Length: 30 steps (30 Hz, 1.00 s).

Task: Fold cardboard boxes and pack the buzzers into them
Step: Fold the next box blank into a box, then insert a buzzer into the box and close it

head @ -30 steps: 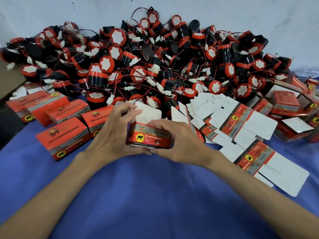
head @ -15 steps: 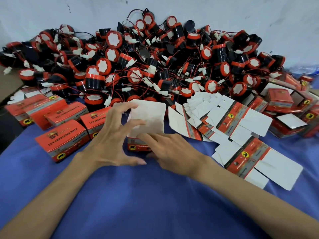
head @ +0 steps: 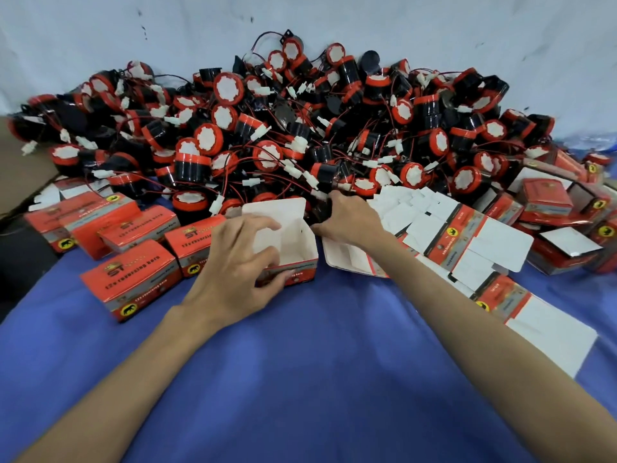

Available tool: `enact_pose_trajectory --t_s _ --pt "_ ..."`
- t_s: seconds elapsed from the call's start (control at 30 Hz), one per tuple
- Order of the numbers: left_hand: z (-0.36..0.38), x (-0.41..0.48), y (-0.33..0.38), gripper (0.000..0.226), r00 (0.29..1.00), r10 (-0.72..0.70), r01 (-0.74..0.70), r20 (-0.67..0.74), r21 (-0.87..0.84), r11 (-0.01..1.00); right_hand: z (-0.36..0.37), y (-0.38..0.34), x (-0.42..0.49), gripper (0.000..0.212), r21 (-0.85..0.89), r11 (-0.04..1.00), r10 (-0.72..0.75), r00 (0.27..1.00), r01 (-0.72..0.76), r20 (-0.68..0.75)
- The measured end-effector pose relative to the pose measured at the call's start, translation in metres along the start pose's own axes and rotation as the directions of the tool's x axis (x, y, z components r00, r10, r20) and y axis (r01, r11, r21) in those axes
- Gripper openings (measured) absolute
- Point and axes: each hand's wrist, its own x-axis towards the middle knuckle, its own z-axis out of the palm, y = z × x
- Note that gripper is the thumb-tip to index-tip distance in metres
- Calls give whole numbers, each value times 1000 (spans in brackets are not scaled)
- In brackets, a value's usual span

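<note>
Far left, closed boxes (head: 130,279) in a row. Next, left hand (head: 233,262) pinching near wall of open box (head: 297,248) on blue cloth (head: 317,362), lid up, empty. Then right hand (head: 350,222) at edge of pile (head: 300,128), curled round black buzzer (head: 320,212). Likely the filling step. Next: lift clear of pile, lower into box.

Bare blue cloth (head: 300,379) in front, buzzer heap (head: 300,128) behind, boxes (head: 130,279) left, flat cartons (head: 467,248) right
</note>
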Motion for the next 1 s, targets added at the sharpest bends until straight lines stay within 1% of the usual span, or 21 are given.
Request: enact_pose_trajectory --t_s 0.07,0.1,0.13,0.17,0.2,0.23,0.27,0.37,0.43,0.5,0.57,0.6,0.63,0.67,0.73,0.77,0.8,0.83,0.87,0.93,1.0 --pt "0 -1 -2 25 999 -42 42 17 1 999 12 0 -5 59 100 994 -37 986 54 -162" --pt "0 -2 -3 24 998 -58 58 25 -3 998 16 0 -10 58 211 970 -58 960 119 -275" --pt "0 -2 -4 23 997 -73 74 34 -14 997 16 -2 -18 58 347 915 -52 912 207 -407" --pt "-1 -3 -3 23 995 -90 91 39 -32 995 13 -3 -25 58 453 835 -22 842 312 -539" --pt "-1 -3 -2 25 994 -102 103 39 -51 993 9 -5 -33 56 505 761 13 769 407 -639" --pt "-1 -3 0 28 994 -109 111 32 -64 992 4 -6 -41 56 519 713 28 720 472 -694" --pt "-1 -2 1 32 994 -112 113 16 -64 992 1 -8 -51 56 521 679 17 698 517 -716" --pt "-2 1 7 43 988 -122 122 -95 -7 993 9 -13 -86 58 516 648 -65 716 560 -695" --pt "-4 3 15 47 980 -113 116 -163 10 993 20 -13 -107 61 553 627 -60 742 549 -668" --pt "-4 3 22 48 984 -79 84 -157 25 996 29 -14 -118 62 609 577 -47 767 544 -640" --pt "-2 2 25 49 990 -90 95 -110 38 995 31 -14 -121 61 669 506 -24 784 545 -620" --pt "-2 2 24 49 990 -110 114 -86 41 993 29 -14 -120 59 727 435 16 803 531 -596" --pt "-1 2 24 49 990 -129 132 -64 46 990 26 -13 -119 56 803 319 67 834 503 -548" --pt "-1 2 23 49 989 -142 145 -50 57 988 22 -12 -117 52 871 161 111 868 464 -483" --pt "-2 3 21 47 985 -170 172 -32 92 981 16 -6 -113 42 919 -141 150 925 369 -349" --pt "-2 3 20 46 982 -187 188 -19 107 976 14 -4 -112 37 912 -241 149 942 331 -302" --pt "-3 3 19 46 979 -203 202 -4 118 972 14 -2 -112 34 905 -305 135 954 298 -269" --pt "-3 3 19 46 977 -215 212 12 121 970 16 -2 -112 33 904 -331 105 962 272 -251" --pt "-4 4 18 47 975 -220 216 23 115 970 19 -2 -113 32 911 -325 67 967 254 -246" --pt "-5 3 17 48 980 -197 195 18 78 978 27 -2 -114 34 935 -264 -20 967 238 -252" --pt "-5 4 17 43 991 -122 124 -48 32 992 29 -2 -115 42 957 -166 -101 961 239 -258"
